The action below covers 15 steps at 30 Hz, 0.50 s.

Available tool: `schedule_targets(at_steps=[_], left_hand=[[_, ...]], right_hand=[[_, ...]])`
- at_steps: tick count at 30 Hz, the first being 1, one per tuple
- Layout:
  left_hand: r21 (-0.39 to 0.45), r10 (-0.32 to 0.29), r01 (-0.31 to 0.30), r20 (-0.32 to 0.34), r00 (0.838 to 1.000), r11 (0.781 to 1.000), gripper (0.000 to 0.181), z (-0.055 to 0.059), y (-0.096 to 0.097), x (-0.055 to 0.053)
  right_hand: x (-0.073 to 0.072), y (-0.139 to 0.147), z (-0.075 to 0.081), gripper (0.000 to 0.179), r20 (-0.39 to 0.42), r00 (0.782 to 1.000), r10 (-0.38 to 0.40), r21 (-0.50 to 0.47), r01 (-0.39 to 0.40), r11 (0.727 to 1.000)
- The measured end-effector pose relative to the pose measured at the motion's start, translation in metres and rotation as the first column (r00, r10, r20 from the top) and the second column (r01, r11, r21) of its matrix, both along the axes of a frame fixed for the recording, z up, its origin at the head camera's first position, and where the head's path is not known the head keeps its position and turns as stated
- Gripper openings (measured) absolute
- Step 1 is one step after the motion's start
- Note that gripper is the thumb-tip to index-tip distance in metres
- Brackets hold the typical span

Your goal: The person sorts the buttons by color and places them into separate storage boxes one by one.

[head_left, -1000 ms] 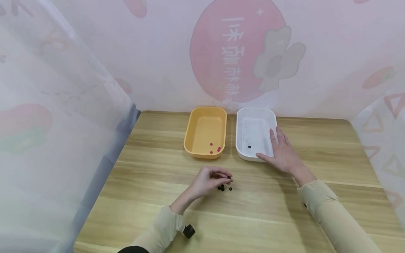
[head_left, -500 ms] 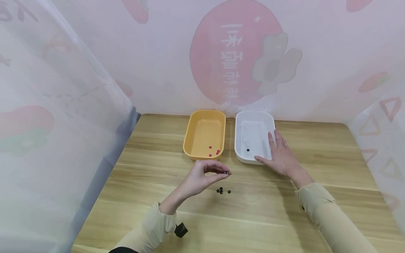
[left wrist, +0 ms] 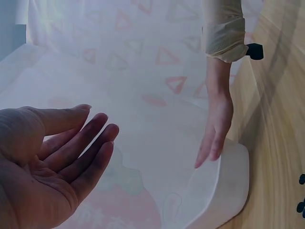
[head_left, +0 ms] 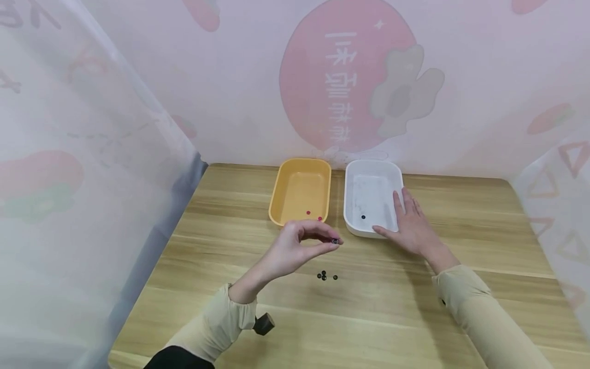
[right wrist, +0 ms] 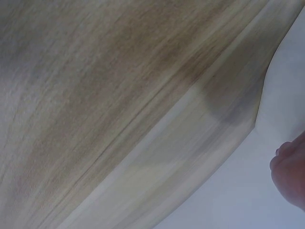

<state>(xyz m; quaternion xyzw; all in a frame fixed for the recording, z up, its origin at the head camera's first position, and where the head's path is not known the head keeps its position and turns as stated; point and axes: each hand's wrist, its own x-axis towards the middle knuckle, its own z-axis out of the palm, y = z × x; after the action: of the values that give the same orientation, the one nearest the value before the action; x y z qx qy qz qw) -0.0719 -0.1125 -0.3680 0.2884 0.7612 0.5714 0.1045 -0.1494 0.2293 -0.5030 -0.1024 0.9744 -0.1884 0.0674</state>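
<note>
My left hand (head_left: 287,253) is raised over the table in front of the yellow bin, pinching a small black bead (head_left: 335,241) between thumb and fingertips. In the left wrist view that hand's thumb hides the bead. Several more black beads (head_left: 324,278) lie on the table below it. My right hand (head_left: 417,233) rests on the near right corner of the white bin (head_left: 371,187), fingers straight along the side and thumb at the front rim. One black bead (head_left: 363,217) lies inside this bin. Only part of the right hand (right wrist: 290,171) shows in its own wrist view, against the white wall.
The yellow bin (head_left: 297,192) stands left of the white one and holds pink beads (head_left: 308,212), partly hidden behind my left hand. Printed cloth (head_left: 239,102) hangs behind the wooden table (head_left: 461,205) and at its sides. A black block-shaped piece (head_left: 264,324) juts from the left cuff.
My left hand has lifted away from the loose beads on the table, moving up and forward with the pinched black bead. The right hand has stayed at the white bin's corner.
</note>
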Motion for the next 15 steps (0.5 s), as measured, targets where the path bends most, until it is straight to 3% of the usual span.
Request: schedule_targets(at_steps=[6,15], left_hand=[[-0.002,0.001,-0.001,-0.003,1.0,1.0,0.016,0.001,0.002,-0.004],[-0.044,0.035,-0.037,-0.045,0.998,0.998,0.013,-0.015,0.011,-0.02]], right_hand=[[-0.002,0.0,-0.002,0.126,-0.008,1.0,0.004,0.012,-0.004,1.0],[-0.002,0.0,-0.007,0.126,-0.008,1.0,0.008,0.01,-0.008,1.0]])
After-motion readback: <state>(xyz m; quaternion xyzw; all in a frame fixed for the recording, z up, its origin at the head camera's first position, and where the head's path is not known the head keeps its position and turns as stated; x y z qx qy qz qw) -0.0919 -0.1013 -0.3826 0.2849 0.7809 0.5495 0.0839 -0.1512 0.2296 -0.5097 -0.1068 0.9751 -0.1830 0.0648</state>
